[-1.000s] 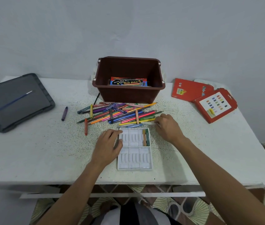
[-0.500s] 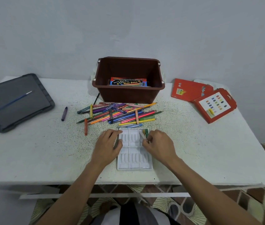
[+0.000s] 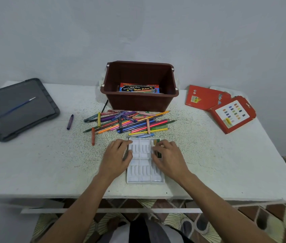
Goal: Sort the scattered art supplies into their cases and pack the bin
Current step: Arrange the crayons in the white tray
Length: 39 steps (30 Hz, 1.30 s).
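While bracing flimsy white plastic tray (image 3: pixel 139 174) with relaxed left hand (image 3: pixel 116 156) at 9 o'clock, press lightly. Pinch brittle coloured wax crayons (image 3: pixel 156 142) mid-length; grasp of right hand (image 3: pixel 169 157) unclear.

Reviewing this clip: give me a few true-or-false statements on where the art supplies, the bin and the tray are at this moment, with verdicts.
1. The brown bin holds a printed pen box. True.
2. The blue paintbrush lies on a red case. False: it lies on the grey lid at the left of the table.
3. The white tray sits inside the bin. False: it lies on the table, in front of the pen pile.
4. A purple crayon lies alone, left of the pile. True.
5. The left hand rests on the tray's left edge. True.
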### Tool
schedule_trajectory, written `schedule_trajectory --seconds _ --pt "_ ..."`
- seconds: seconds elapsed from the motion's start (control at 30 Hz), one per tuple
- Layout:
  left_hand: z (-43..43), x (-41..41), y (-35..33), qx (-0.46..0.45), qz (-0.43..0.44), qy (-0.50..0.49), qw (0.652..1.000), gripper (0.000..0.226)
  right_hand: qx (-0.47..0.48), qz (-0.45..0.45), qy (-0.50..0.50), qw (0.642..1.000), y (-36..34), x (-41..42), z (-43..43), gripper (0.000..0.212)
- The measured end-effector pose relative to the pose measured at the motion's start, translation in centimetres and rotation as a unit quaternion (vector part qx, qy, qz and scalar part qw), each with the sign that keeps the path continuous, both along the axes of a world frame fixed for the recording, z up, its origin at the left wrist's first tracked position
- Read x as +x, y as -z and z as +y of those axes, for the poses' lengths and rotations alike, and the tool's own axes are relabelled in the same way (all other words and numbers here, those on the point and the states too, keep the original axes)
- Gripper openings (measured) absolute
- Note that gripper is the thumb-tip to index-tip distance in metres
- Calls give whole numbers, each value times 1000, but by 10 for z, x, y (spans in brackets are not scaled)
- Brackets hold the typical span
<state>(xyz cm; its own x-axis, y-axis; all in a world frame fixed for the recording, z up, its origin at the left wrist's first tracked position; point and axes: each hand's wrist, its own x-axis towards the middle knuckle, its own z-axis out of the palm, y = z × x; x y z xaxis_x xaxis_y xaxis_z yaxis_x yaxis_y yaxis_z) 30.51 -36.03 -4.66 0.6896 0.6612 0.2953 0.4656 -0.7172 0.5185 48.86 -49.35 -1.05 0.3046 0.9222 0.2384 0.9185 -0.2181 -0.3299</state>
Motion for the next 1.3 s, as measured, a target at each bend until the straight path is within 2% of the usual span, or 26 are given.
schedule_trajectory --seconds 0.17,0.33,0.47,0.6,0.93,1.13,1.3 --pt "0 1 0 -1 -1 1 1000 40 58 -48 -92 993 4 5 -2 13" --pt "0 1 -1 -1 -2 1 1000 40 86 -24 -79 993 11 7 -3 17" --pt "0 0 -1 -3 0 1 1000 40 62 -5 -75 995 8 7 -2 30" --pt "-1 1 -1 -4 4 4 1000 40 44 35 -41 998 -1 11 12 15" --pt "-2 1 -3 -2 0 4 1000 41 3 34 13 999 -21 28 69 18" --pt "-1 1 -4 0 -3 7 1000 38 -75 15 -3 997 -16 31 82 29" --pt "0 1 -4 0 -4 4 1000 38 -77 0 -18 997 -14 31 82 25"
